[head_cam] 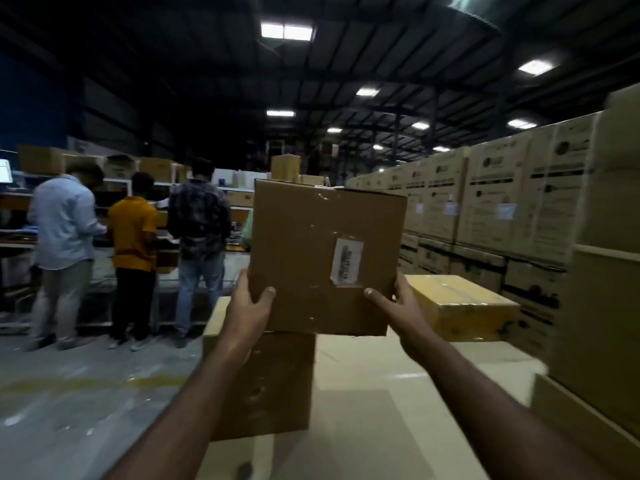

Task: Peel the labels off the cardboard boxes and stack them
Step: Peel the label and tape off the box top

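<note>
Held up a plain brown cardboard box (325, 258) with both hands, white paper label (347, 259) still stuck on its near face.

Gripped low on each side: left hand (250, 306) and right hand (398, 306) clamped on it, thumbs in front. Raised above a second brown cardboard box (266, 386) on a pale flat carton top (398, 393).

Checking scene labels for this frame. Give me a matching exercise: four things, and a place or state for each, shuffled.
Things:
1. held cardboard box
2. white label
3. tape-wrapped yellow box
4. person in orange shirt

Places or states:
A. stuck on the held box's front face
B. standing at far left, back turned
C. gripped between left hand and right hand
D. lying right of the held box

Pairs: 1-C, 2-A, 3-D, 4-B
</note>
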Tool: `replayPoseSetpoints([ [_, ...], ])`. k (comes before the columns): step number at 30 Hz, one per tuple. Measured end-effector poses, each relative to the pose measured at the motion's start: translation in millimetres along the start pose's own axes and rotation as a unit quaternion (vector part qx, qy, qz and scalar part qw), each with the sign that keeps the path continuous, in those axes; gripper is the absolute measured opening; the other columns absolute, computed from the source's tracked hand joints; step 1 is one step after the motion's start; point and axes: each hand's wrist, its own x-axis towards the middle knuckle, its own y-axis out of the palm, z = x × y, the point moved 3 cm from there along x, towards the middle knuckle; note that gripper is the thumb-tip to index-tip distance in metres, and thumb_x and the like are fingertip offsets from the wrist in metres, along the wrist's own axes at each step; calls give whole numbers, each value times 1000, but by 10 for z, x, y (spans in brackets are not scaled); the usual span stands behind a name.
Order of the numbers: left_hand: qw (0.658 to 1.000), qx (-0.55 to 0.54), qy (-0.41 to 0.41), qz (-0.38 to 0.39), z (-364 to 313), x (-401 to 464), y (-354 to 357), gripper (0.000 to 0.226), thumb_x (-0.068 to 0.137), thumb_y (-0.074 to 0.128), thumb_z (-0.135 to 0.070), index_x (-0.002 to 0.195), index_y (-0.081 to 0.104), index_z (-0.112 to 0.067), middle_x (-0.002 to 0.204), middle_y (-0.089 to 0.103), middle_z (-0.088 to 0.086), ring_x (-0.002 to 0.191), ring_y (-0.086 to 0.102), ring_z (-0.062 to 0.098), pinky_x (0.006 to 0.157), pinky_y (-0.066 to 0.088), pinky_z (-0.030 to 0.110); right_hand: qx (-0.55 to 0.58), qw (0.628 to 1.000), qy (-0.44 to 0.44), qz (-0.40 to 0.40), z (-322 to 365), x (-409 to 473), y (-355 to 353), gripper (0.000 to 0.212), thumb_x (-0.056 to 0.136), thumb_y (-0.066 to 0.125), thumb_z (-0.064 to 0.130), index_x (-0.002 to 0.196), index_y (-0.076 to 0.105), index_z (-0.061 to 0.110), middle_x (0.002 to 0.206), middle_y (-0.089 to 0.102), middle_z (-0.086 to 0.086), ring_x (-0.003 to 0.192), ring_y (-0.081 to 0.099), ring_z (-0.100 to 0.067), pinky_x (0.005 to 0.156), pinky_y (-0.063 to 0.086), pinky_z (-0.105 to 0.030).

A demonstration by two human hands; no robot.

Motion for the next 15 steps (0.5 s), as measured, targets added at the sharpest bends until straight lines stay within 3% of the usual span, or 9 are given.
replayPoseSetpoints([
  [5, 999, -24, -4, 29, -320, -1191, 305, 66, 101, 56, -23, 157, 21, -31, 149, 47, 3, 130, 53, 28, 104, 47, 55, -33, 998, -18, -59, 210, -1036, -641, 60, 93, 67, 32, 144, 37, 37, 126, 53, 27, 116, 53, 0, 99, 50, -34],
  [8, 999, -7, -12, 40, -440, -1882, 433, 67, 100, 59, -21, 157, 25, -25, 148, 48, 3, 130, 53, 24, 106, 48, 49, -46, 997, 5, -68, 251, -1696, -1016, 67, 91, 67, 38, 149, 33, 34, 140, 53, 14, 125, 52, -8, 104, 49, -39],
  [13, 998, 12, -29, 54, -531, -2977, 515, 74, 97, 62, -33, 158, 20, -32, 154, 42, -2, 138, 45, 17, 112, 42, 47, -62, 993, 1, -99, 404, -2798, -1493, 58, 95, 64, 27, 146, 36, 30, 129, 56, 18, 118, 54, -1, 94, 48, -17],
  [15, 997, 23, -51, 47, -563, -3446, 515, 77, 97, 62, -35, 159, 17, -31, 157, 38, -2, 141, 41, 18, 113, 41, 47, -64, 993, 4, -97, 450, -3281, -1618, 60, 94, 65, 29, 146, 36, 30, 128, 55, 19, 118, 54, 1, 94, 51, -19],
])
